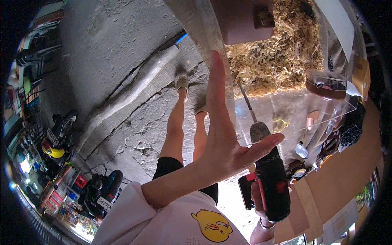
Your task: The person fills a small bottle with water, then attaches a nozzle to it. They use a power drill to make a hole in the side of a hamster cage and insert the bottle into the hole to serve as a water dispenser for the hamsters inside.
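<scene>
From where I stand, the drill (272,183) sits in the right hand (257,197), wood shavings (281,57) beyond it, a bowl (326,92) on their right, motorbikes (109,185) far left.

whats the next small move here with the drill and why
Probably ease the left hand clear of the bit before running the drill: the right hand grips it with the bit pointing away from the body, and the left thumb crosses the drill's front in this view, though their true gap cannot be told.
</scene>
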`<state>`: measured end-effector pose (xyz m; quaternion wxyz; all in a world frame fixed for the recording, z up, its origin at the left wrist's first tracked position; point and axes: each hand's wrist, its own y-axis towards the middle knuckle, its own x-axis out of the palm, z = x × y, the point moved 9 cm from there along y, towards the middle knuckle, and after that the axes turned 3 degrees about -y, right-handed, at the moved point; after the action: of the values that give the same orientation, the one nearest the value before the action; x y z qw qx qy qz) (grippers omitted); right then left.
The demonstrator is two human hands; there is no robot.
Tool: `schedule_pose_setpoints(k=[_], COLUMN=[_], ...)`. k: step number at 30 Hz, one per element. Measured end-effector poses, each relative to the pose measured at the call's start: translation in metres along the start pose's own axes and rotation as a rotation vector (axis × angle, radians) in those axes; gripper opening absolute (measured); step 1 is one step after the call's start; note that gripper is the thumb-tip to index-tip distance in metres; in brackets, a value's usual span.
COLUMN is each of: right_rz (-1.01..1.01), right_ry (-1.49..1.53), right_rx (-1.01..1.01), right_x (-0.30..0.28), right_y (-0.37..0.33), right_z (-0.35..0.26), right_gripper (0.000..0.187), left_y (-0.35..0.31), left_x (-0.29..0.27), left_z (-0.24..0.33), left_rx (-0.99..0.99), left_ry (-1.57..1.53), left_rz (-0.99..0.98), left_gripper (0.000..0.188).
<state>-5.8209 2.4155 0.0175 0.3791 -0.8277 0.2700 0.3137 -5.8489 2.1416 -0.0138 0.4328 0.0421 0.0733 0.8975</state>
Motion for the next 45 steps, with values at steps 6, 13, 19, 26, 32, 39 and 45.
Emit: schedule_pose_setpoints(k=[6,13,19,26,32,39,45], right_rz=[-0.038,-0.084,-0.086,-0.076,-0.041,-0.097,-0.091], right_ry=[-0.034,0.058,0.154,-0.044,0.37,0.208,0.449], right_rx=[0.088,0.577,0.251,-0.205,0.127,0.076,0.191], right_x=[-0.003,-0.01,-0.003,0.006,0.003,-0.007,0.01], right_y=[-0.02,-0.049,-0.017,0.016,-0.009,-0.016,-0.013], right_z=[-0.001,0.016,0.008,-0.027,0.007,0.002,0.014], right_gripper=[0.074,0.078,0.055,0.021,0.019,0.023,0.025], left_y=[0.0,0.004,-0.001,0.002,0.002,0.002,0.002], left_x=[-0.002,0.008,-0.003,-0.001,-0.002,-0.002,-0.001], left_z=[0.002,-0.006,0.0,-0.004,-0.001,0.004,0.0], left_rx=[0.018,-0.063,-0.054,-0.047,-0.041,-0.003,-0.052], left_ry=[0.074,-0.05,0.003,-0.023,-0.018,0.031,-0.033], left_rz=[0.007,-0.015,0.016,0.015,0.018,0.012,-0.007], left_gripper=[0.131,0.131,0.133,0.13,0.13,0.133,0.14])
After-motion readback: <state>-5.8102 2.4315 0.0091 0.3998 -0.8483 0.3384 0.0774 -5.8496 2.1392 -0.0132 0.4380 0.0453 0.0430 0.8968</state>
